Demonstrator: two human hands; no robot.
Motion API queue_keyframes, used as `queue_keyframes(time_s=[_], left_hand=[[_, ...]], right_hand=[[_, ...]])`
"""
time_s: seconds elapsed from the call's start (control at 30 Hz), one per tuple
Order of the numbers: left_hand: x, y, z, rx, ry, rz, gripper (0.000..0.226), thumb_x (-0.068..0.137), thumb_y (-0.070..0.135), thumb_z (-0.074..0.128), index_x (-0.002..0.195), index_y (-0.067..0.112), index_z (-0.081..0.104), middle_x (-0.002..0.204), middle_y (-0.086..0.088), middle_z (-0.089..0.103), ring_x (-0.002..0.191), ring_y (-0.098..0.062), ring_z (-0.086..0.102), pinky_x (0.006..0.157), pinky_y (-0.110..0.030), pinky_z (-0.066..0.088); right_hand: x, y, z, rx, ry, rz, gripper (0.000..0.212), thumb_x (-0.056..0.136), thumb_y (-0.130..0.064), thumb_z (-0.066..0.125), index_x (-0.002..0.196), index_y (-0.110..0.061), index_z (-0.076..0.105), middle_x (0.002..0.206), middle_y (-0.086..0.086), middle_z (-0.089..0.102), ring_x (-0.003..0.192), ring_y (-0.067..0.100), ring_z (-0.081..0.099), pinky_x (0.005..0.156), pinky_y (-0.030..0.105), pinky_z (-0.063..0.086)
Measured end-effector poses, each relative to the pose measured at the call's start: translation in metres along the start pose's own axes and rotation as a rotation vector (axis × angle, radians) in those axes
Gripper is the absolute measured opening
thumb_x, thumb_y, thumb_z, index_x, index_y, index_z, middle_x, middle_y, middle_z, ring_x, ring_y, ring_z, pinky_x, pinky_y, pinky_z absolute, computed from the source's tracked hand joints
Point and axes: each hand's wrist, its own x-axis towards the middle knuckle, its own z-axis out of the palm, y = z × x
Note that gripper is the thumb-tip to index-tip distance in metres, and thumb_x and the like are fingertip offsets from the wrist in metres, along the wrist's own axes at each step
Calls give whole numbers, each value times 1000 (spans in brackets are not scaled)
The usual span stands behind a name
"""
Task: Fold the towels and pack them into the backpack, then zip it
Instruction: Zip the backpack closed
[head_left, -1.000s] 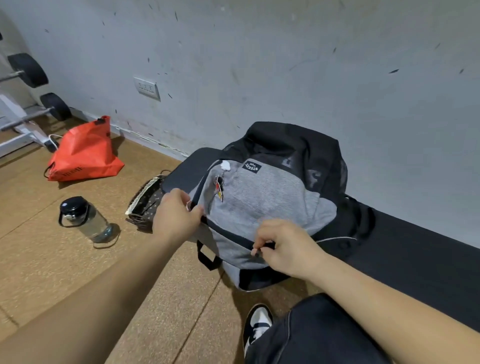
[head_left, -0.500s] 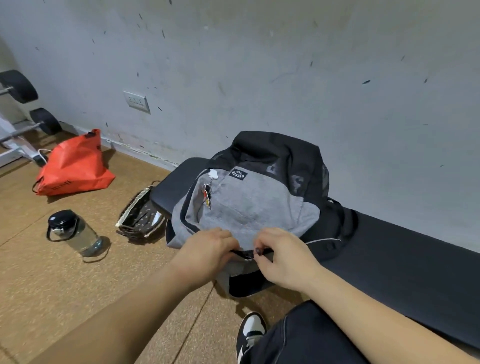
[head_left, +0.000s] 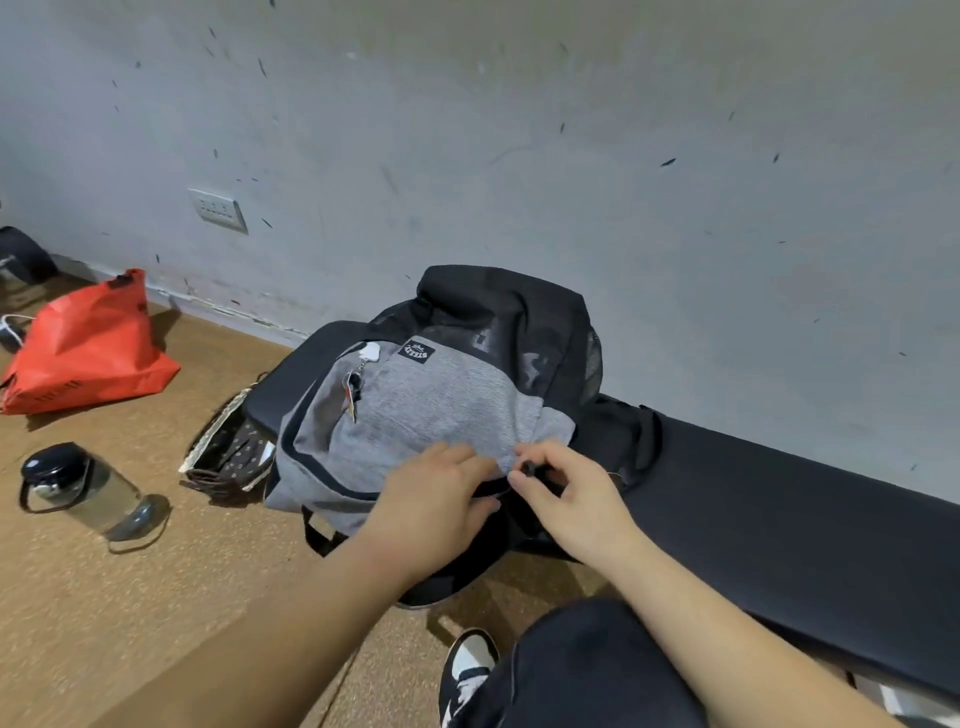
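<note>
Grey backpack (head_left: 441, 400) under my flat left grip (head_left: 434, 506); right grip (head_left: 576, 493) pinches the zipper pull (head_left: 530, 467); I'd draw it slowly, fabric taut.

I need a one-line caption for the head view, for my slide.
Right hand pinches the zipper pull of a grey backpack while left hand presses on it.

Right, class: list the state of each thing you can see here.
backpack: lying on bench
zip pull: pinched by right hand
left hand: pressing on backpack's grey front
water bottle: on its side, cap on
red bag: slumped on floor
</note>
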Motion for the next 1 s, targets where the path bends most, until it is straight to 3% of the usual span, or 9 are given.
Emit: queue_keyframes(time_s=[0.1,0.23,0.3,0.37,0.47,0.57,0.7,0.83,1.0], left_hand=[[26,16,15,77,-3,-33,28,100,48,56,113,27,69,107,4,63,111,-22,59,82,-37,48],[36,13,13,56,-92,-82,30,101,49,56,98,21,67,101,4,66,103,-20,64,72,-34,41],[38,11,9,63,-99,-73,31,101,50,55,97,21,66,100,4,66,102,-21,64,73,-36,45],[38,7,6,78,-110,-66,31,101,50,54,97,22,66,99,5,66,101,-20,64,75,-36,49],[33,-4,5,112,-149,-64,31,102,50,51,98,24,68,98,7,66,99,-19,65,75,-37,52],[26,-8,8,132,-138,-67,31,101,49,50,93,25,68,93,9,64,95,-18,64,69,-35,50],[26,-11,11,138,-103,-109,33,98,47,50,80,24,64,76,13,54,90,-18,63,63,-33,46],[31,-9,14,133,-100,-117,33,100,48,50,82,25,66,77,14,56,91,-14,60,64,-34,51],[31,-6,19,94,-150,-124,30,97,50,54,84,25,66,82,10,63,86,-16,60,67,-37,54]], right_hand=[[0,10,-4,68,26,47,14,92,-18,75,84,-27,69,109,-18,73,113,-3,63,96,19,46],[3,24,-7,-65,175,94,13,90,-23,77,81,-26,69,126,-18,52,124,1,43,101,4,27],[5,26,-7,-59,199,85,14,89,-24,77,80,-28,68,116,-16,52,116,8,49,95,10,35],[7,27,-10,-19,210,113,17,91,-23,73,79,-30,64,102,-14,56,100,9,58,87,26,48],[12,41,-23,75,226,296,14,93,-28,66,80,-29,62,83,-10,62,76,11,57,78,38,51],[18,51,-31,167,234,402,11,94,-27,66,83,-24,65,73,-12,57,71,11,51,70,34,44],[39,56,-39,348,326,517,11,94,-14,66,84,-13,69,78,-5,59,74,11,50,69,27,42],[54,65,-42,352,330,549,8,93,-12,67,91,-6,71,81,-2,61,76,13,50,67,26,42],[49,68,-48,144,249,463,9,95,-27,67,89,-22,69,80,-6,65,75,14,59,75,32,53]])
